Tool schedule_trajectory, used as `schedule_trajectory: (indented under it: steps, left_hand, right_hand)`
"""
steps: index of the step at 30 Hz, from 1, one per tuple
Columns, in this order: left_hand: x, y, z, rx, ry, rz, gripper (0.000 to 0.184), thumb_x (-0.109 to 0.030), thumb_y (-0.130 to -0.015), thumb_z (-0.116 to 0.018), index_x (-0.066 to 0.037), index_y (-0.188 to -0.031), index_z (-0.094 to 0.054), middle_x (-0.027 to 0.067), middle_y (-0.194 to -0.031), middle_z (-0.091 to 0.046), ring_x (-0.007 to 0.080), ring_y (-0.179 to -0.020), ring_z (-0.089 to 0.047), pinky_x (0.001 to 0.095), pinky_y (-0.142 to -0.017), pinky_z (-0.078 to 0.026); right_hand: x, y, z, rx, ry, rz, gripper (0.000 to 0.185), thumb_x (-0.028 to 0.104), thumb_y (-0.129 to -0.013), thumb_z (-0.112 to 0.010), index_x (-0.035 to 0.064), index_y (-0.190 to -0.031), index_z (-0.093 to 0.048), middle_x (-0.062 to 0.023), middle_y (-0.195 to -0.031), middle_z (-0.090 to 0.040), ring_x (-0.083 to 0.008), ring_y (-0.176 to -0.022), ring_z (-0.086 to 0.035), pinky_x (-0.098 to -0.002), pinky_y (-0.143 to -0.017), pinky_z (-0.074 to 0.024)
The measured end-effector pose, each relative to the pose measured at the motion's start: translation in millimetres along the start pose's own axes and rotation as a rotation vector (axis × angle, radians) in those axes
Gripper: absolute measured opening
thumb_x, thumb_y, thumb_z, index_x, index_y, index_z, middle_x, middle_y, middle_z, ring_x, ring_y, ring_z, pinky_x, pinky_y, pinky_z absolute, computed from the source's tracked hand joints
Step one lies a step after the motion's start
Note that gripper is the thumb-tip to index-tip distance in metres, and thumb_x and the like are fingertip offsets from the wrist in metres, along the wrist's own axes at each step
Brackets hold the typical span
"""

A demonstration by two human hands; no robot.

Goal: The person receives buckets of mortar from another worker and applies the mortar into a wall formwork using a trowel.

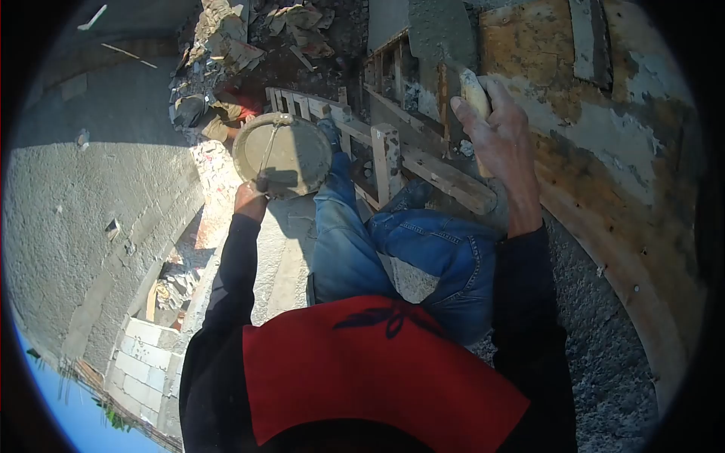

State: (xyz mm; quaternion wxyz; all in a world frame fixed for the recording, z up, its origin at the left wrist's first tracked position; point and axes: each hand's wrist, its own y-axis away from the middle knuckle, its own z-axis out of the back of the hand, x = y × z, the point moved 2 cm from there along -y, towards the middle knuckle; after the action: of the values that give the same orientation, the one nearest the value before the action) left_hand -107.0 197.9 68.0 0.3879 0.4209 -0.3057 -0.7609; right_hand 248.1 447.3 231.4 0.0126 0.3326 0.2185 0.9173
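Left wall: a rough grey cement surface (83,181), partly in sunlight.
Co-worker: a person in a dark cap (190,111), low down beyond the bucket and partly hidden by it.
Left hand (250,201): closed at the near rim, holding the bucket; whether by handle or rim, I cannot tell.
Bucket: a round, grey, mortar-smeared pail (300,147), just beside the left hand, above the legs in blue jeans (343,245).
Timber: a pale wooden slatted frame (387,155) between the hands.
Right hand (498,136): wrapped firmly around a pale wooden-handled tool (473,94).
Right board: brown, cement-stained plywood (604,124).
Step in hand: apparently mortar work, bucket and tool both held.
Next move: probably calls for a level bucket and a controlled tool stroke.
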Motion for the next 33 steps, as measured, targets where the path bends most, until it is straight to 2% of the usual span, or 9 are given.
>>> schedule_trajectory:
  steps: [8,10,13,14,17,21,23,24,33]
  left_hand:
    - [-157,168,10,0.021,0.165,-0.39,0.058,-0.05,-0.097,-0.044,0.0,-0.075,-0.063,0.0114,-0.061,-0.06,0.0227,-0.06,-0.058,0.0362,-0.06,-0.044]
    - [-179,182,9,0.225,0.088,-0.405,0.047,-0.04,-0.099,-0.048,-0.001,-0.079,-0.063,0.0022,-0.065,-0.058,0.0105,-0.062,-0.053,0.0292,-0.057,-0.042]
    - [-214,186,-23,0.149,-0.177,-0.53,0.04,-0.033,-0.096,-0.053,0.002,-0.078,-0.06,0.0168,-0.067,-0.06,0.0311,-0.065,-0.06,0.038,-0.062,-0.046]
    - [-202,174,-46,0.05,-0.462,-1.039,0.04,-0.034,-0.094,-0.054,0.004,-0.082,-0.061,0.0242,-0.071,-0.06,0.0439,-0.072,-0.059,0.0454,-0.066,-0.046]
    - [-224,185,-91,0.224,-0.037,-0.558,0.038,-0.032,-0.094,-0.054,0.005,-0.088,-0.062,0.0266,-0.075,-0.061,0.0471,-0.078,-0.06,0.0514,-0.069,-0.045]
    - [-239,195,-106,0.267,-0.156,-0.688,0.039,-0.032,-0.094,-0.052,0.005,-0.09,-0.063,0.0293,-0.077,-0.062,0.0487,-0.081,-0.06,0.0547,-0.072,-0.044]
    - [-246,195,-94,0.336,-0.204,-0.562,0.038,-0.03,-0.091,-0.053,0.007,-0.09,-0.064,0.0331,-0.084,-0.063,0.0479,-0.087,-0.062,0.055,-0.081,-0.046]
    - [-215,181,-116,0.244,-0.265,-0.819,0.034,-0.026,-0.091,-0.051,0.005,-0.087,-0.064,0.0318,-0.082,-0.063,0.0481,-0.085,-0.062,0.0551,-0.08,-0.046]
    - [-233,184,-118,0.233,-0.185,-0.854,0.025,-0.02,-0.087,-0.055,0.004,-0.093,-0.062,0.0296,-0.085,-0.064,0.0485,-0.084,-0.061,0.0548,-0.075,-0.047]
  right_hand:
    - [28,74,25,-0.114,-0.294,-0.033,0.033,0.025,-0.083,-0.068,0.0026,-0.105,-0.058,-0.0171,-0.081,-0.064,-0.03,-0.075,-0.064,-0.0402,-0.071,-0.0492]
    - [38,110,31,-0.103,-0.331,-0.11,0.034,0.025,-0.083,-0.068,0.0024,-0.106,-0.057,-0.0171,-0.08,-0.064,-0.0298,-0.074,-0.064,-0.0399,-0.07,-0.0493]
    - [37,151,29,-0.125,-0.351,-0.17,0.035,0.025,-0.083,-0.068,0.0018,-0.107,-0.056,-0.018,-0.08,-0.064,-0.0311,-0.072,-0.064,-0.0403,-0.069,-0.0497]
    - [32,163,26,-0.142,-0.334,-0.17,0.036,0.024,-0.084,-0.068,0.0014,-0.108,-0.056,-0.019,-0.079,-0.064,-0.0326,-0.071,-0.065,-0.041,-0.068,-0.0499]
    - [26,188,18,-0.184,-0.314,-0.185,0.027,0.02,-0.086,-0.068,0.0011,-0.103,-0.058,-0.006,-0.069,-0.06,-0.0114,-0.058,-0.057,-0.0282,-0.053,-0.0459]
    - [27,203,16,-0.26,-0.282,-0.16,0.026,0.02,-0.086,-0.067,0.0017,-0.103,-0.057,-0.0057,-0.068,-0.06,-0.0109,-0.058,-0.057,-0.0281,-0.052,-0.0457]
    - [23,208,12,-0.175,-0.386,-0.327,0.036,0.023,-0.085,-0.066,-0.0006,-0.11,-0.053,-0.0262,-0.086,-0.064,-0.0405,-0.078,-0.065,-0.0462,-0.069,-0.0497]
    - [23,207,14,-0.171,-0.395,-0.339,0.035,0.022,-0.086,-0.066,0.0,-0.11,-0.053,-0.0256,-0.087,-0.064,-0.0415,-0.079,-0.064,-0.0458,-0.069,-0.0497]
    - [1,175,-5,-0.23,-0.562,-0.272,0.032,0.023,-0.084,-0.068,0.0027,-0.106,-0.057,-0.0115,-0.082,-0.063,-0.0205,-0.071,-0.063,-0.037,-0.063,-0.0492]
